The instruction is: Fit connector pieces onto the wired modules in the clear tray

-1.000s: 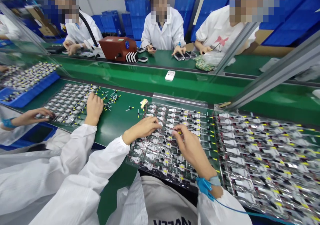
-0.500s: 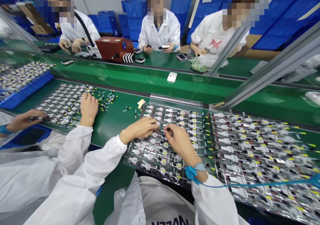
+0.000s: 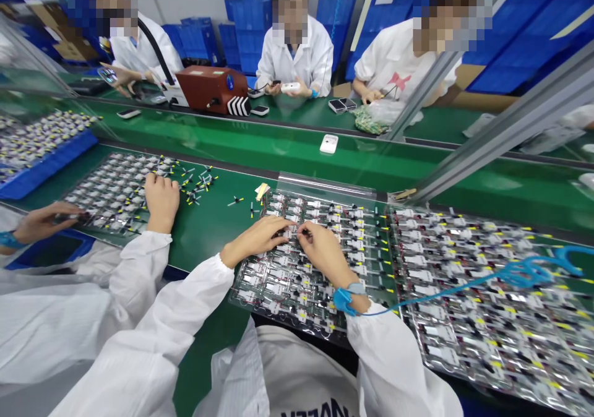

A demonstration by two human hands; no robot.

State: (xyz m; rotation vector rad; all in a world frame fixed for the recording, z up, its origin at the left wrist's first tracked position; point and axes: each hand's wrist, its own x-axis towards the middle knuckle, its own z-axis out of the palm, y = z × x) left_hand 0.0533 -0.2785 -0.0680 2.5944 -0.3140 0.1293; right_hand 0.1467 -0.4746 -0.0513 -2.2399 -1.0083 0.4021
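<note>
My left hand (image 3: 255, 239) and my right hand (image 3: 322, 253) are over a clear plastic blister tray (image 3: 244, 296) of small circuit boards with wires and yellow-tipped leads. Their fingertips nearly meet above the tray's middle. My right thumb and forefinger pinch a small part (image 3: 302, 233), too small to name. The left fingers lie on a board, and I cannot tell if they grip anything. A blue wrist strap (image 3: 343, 300) circles my right wrist. Beside me, a co-worker's hands (image 3: 161, 202) rest on another tray.
A fuller tray (image 3: 464, 324) lies to the right under a blue coiled cord (image 3: 524, 275). Loose leaded parts (image 3: 199, 185) lie on the green bench. Beyond a metal rail (image 3: 501, 126) run a green conveyor belt (image 3: 260, 138), a red-brown box (image 3: 208, 89) and seated co-workers.
My right hand has moved left and closer to my left hand. The blue cord now swings out over the right tray. The co-worker opposite now holds a white device.
</note>
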